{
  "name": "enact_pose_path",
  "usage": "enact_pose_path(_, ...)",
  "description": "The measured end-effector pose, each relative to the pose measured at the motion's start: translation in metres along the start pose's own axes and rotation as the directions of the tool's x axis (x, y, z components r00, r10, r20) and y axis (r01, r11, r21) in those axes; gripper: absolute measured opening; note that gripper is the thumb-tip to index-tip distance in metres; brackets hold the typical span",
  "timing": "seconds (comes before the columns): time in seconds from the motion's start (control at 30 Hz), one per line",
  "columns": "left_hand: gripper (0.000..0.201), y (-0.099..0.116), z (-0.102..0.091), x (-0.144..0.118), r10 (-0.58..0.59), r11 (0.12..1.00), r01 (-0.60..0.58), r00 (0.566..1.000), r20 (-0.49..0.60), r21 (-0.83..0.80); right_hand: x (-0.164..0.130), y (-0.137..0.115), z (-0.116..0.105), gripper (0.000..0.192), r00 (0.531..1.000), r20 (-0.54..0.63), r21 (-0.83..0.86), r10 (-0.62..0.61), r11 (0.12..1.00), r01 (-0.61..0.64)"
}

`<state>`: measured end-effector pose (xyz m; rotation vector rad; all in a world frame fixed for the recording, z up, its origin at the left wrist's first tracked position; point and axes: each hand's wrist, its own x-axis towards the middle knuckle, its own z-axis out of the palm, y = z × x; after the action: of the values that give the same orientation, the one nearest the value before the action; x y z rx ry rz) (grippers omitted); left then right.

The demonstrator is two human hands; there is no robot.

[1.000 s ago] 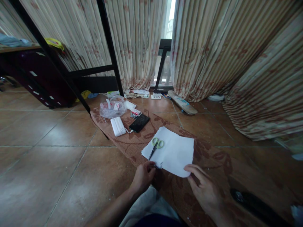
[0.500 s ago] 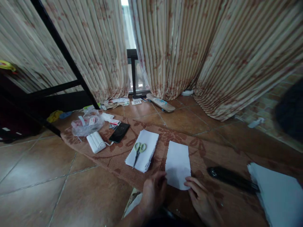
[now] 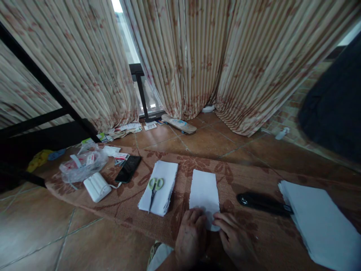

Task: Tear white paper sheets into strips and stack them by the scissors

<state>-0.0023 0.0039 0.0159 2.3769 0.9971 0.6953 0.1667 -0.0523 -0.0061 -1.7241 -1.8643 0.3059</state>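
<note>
A small rectangle of white paper [image 3: 204, 188] lies on the brown patterned cloth in front of me. My left hand [image 3: 191, 233] has its curled fingers over the paper's lower left part. At the lower right edge, my right hand [image 3: 232, 233] pinches the paper between thumb and fingers. The paper's near end is partly hidden by both hands. Left of it sits a stack of white paper pieces [image 3: 166, 180], topped by scissors [image 3: 154, 188] with green handles, closed and pointing toward me. To the right lies a long black tool [image 3: 262, 203], perhaps a stapler.
A larger white paper stack [image 3: 324, 222] rests at the right, touching the black tool's end. At the left are a phone [image 3: 128, 169], a cabled white power bank [image 3: 96, 187] and a plastic bag [image 3: 83, 163]. A skateboard [image 3: 179, 124] is on the tiled floor by the curtains [image 3: 180, 56].
My left hand has moved from the paper's left edge onto its lower part. My right hand still grips the lower right. The view has swung slightly to the right.
</note>
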Motion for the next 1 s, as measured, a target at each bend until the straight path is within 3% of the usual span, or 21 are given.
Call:
enact_pose_path(0.23,0.029,0.0,0.003,-0.001,-0.009,1.0,0.009,1.0,0.024,0.024,0.029,-0.009,-0.019,0.046,1.0,0.0,0.021,0.007,1.0,-0.007)
enact_pose_path(0.37,0.025,0.0,0.004,0.0,-0.014,1.0,0.014,0.999,0.037,0.002,0.054,-0.009,-0.003,0.042,0.998,0.038,0.028,-0.049,0.998,0.048)
enact_pose_path(0.53,0.026,-0.001,0.006,-0.001,-0.017,1.0,0.017,0.999,0.035,0.0,0.083,0.016,0.022,0.041,0.989,0.035,-0.016,-0.142,0.99,0.143)
enact_pose_path(0.73,0.023,0.0,0.004,-0.003,-0.013,1.0,0.013,0.999,0.033,-0.003,0.117,0.037,0.022,0.038,0.997,-0.004,-0.139,-0.073,0.988,0.072)
enact_pose_path(1.0,0.016,-0.002,0.006,-0.005,0.007,0.999,-0.008,1.0,0.028,0.046,0.139,0.023,0.005,0.035,1.0,0.021,-0.367,0.003,0.93,0.005)
